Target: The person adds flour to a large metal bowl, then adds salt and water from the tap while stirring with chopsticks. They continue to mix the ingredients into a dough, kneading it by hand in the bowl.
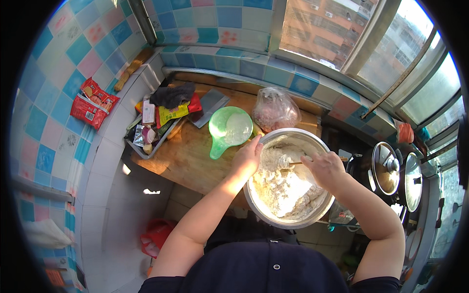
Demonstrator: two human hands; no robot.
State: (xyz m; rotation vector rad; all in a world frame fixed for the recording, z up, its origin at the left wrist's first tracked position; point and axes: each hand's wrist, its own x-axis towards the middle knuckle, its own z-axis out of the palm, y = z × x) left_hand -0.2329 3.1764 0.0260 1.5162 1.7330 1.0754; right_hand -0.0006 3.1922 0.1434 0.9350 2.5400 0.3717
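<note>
A large metal mixing bowl (253,199) stands before me at the front edge of the wooden board, close to my body. Clumpy flour dough (285,190) fills its lower part, brightly lit by sun. My left hand (247,158) grips the bowl's left rim. In my right hand (324,170) are wooden chopsticks (296,163), whose tips carry a lump of wet dough (284,161) inside the bowl. Left of the bowl, a green plastic ladle (217,148) holds what looks like water. Behind the bowl sits a clear plastic bag (276,110) with pinkish contents.
A grey tray (148,154) of packets, an onion (148,135) and a dark cloth (172,95) occupies the left of the wooden board (176,161). Lidded pots (386,168) stand at right. A whisk broom (133,69) and red packets (91,106) lie on the left ledge.
</note>
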